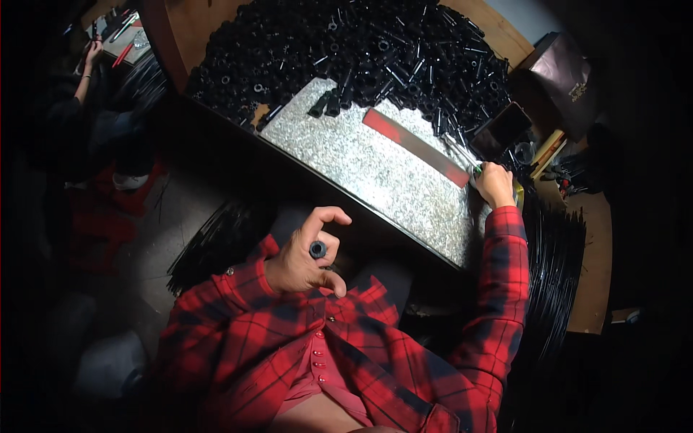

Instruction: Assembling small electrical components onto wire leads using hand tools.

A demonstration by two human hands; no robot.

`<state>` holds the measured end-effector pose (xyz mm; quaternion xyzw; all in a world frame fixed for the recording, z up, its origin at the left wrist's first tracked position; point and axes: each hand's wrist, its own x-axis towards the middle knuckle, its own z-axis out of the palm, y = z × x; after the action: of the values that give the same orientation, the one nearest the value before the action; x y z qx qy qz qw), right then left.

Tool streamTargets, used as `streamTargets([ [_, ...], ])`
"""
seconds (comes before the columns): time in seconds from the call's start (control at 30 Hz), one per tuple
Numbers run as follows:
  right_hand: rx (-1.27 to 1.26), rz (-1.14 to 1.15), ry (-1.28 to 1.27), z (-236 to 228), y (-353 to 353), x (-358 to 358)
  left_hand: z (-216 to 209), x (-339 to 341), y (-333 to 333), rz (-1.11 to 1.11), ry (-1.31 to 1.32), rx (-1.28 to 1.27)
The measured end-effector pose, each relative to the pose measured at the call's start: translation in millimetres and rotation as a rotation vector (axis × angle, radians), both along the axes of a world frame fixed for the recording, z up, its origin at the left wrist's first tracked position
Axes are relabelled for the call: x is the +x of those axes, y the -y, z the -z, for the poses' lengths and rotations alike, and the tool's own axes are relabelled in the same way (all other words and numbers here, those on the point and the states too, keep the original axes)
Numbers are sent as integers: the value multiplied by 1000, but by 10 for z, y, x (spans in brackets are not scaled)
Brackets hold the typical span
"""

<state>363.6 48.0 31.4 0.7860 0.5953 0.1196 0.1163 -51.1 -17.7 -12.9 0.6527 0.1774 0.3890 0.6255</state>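
Observation:
My left hand is in front of my body, below the board's front edge. Its curled fingers hold a short black tube with the round open end facing up, while the thumb and index finger stand apart. At the right end of the speckled pale board, my right hand is closed around the near end of a slim silver tool; its exact kind is unclear. Left of that hand, a flat bar, grey-brown with red ends, lies slantwise on the board.
A large heap of black tubes covers the table's back. A dark phone-like slab and a dark bag are at right. Bundles of thin black rods stand beside my right arm. At far left another person's hand shows.

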Motion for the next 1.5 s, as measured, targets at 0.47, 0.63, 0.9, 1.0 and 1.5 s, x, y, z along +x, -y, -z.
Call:
streamTargets([
  [0.47,255,-37,-206,-13,56,16,47,-174,4,-16,77,-113],
  [0.63,384,-124,-182,63,124,66,77,-26,44,21,-33,17],
  [0.9,611,-256,-977,-121,561,-755,59,351,215,-38,18,-115],
  [1.0,468,-318,-1534,-199,969,-1373,18,427,196,-52,-79,-79],
  [1.5,386,-815,-1254,153,1409,-2077,-33,496,320,19,-19,-120],
])
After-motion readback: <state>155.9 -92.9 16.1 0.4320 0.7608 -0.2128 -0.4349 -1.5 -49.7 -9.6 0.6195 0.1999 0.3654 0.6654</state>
